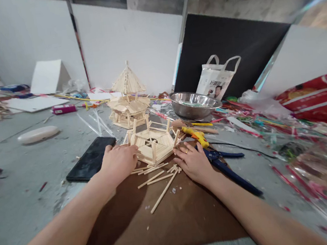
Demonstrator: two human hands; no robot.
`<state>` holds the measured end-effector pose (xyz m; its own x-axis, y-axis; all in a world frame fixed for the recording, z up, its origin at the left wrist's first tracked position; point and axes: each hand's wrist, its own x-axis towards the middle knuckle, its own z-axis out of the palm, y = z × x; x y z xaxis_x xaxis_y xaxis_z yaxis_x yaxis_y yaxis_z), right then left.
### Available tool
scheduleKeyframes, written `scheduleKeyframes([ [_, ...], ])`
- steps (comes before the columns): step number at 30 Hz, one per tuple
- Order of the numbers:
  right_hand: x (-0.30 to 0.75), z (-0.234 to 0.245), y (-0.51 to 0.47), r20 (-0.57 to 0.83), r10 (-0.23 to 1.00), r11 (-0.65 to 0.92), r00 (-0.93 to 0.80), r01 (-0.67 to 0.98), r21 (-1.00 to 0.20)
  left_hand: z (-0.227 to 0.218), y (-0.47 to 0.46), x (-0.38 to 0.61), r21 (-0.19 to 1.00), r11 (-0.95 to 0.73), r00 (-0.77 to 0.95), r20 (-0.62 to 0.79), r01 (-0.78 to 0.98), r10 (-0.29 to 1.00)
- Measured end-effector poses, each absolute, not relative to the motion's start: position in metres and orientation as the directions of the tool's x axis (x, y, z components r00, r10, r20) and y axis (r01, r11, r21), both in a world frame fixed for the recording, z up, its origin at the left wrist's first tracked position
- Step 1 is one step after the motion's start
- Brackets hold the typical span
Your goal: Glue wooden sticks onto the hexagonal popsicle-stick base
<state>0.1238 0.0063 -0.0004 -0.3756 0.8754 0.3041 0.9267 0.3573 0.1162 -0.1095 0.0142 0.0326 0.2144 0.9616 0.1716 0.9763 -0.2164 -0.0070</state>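
Note:
A hexagonal frame of wooden sticks (153, 141) stands on a brown board (163, 214) in front of me. My left hand (120, 161) rests against its left side with fingers curled on the base edge. My right hand (191, 159) touches its right lower edge, fingers spread flat, a ring on one finger. Loose wooden sticks (158, 178) lie scattered between my hands. Behind the frame stands a finished stick pavilion (127, 97) with a pointed roof.
A black phone (92, 158) lies left of the frame. A yellow glue gun (196, 135) and blue-handled cutters (228, 168) lie to the right. Farther back are a metal bowl (193, 103), a white bag (217, 78), red packets (315, 100) and colourful scraps.

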Motion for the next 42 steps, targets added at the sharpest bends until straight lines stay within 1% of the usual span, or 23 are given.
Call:
scheduleKeyframes([
  [4, 0.125, 0.001, 0.007, 0.303, 0.877, 0.363, -0.374, 0.927, 0.094, 0.035, 0.013, -0.109, -0.004, -0.213, 0.211, 0.161, 0.977, 0.964],
  [7, 0.128, 0.004, 0.008, 0.344, 0.863, 0.378, -0.371, 0.925, 0.049, 0.039, 0.013, -0.109, -0.005, -0.185, 0.183, 0.155, 0.983, 0.971],
  [9, 0.13, 0.006, 0.008, 0.375, 0.851, 0.394, -0.366, 0.919, 0.004, 0.042, 0.012, -0.109, 0.0, -0.162, 0.16, 0.181, 0.987, 0.97],
  [12, 0.133, 0.006, 0.009, 0.385, 0.834, 0.448, -0.395, 0.892, -0.056, 0.047, 0.009, -0.108, 0.032, -0.157, 0.143, 0.267, 0.987, 0.953],
  [15, 0.132, 0.004, 0.009, 0.377, 0.811, 0.513, -0.448, 0.854, -0.089, 0.047, 0.006, -0.105, 0.069, -0.243, 0.205, 0.351, 0.968, 0.914],
  [18, 0.13, 0.003, 0.01, 0.38, 0.807, 0.525, -0.452, 0.844, -0.11, 0.043, 0.004, -0.1, 0.107, -0.349, 0.285, 0.386, 0.931, 0.878],
  [20, 0.13, 0.003, 0.011, 0.375, 0.814, 0.519, -0.444, 0.846, -0.123, 0.038, 0.004, -0.096, 0.134, -0.362, 0.294, 0.364, 0.923, 0.884],
  [24, 0.131, 0.002, 0.013, 0.372, 0.811, 0.528, -0.451, 0.838, -0.137, 0.027, 0.007, -0.088, 0.149, -0.305, 0.256, 0.277, 0.941, 0.926],
  [29, 0.129, 0.001, 0.016, 0.401, 0.788, 0.548, -0.468, 0.829, -0.11, 0.023, 0.011, -0.081, 0.161, -0.312, 0.277, 0.205, 0.936, 0.939],
  [32, 0.127, 0.0, 0.018, 0.407, 0.785, 0.541, -0.467, 0.837, -0.085, 0.024, 0.012, -0.079, 0.135, -0.314, 0.282, 0.214, 0.94, 0.935],
  [37, 0.128, 0.0, 0.018, 0.375, 0.814, 0.506, -0.443, 0.858, -0.084, 0.023, 0.018, -0.084, 0.153, -0.258, 0.219, 0.231, 0.954, 0.948],
  [42, 0.125, 0.002, 0.012, 0.299, 0.796, 0.567, -0.526, 0.821, -0.064, 0.021, 0.025, -0.09, 0.173, -0.262, 0.217, 0.244, 0.949, 0.945],
])
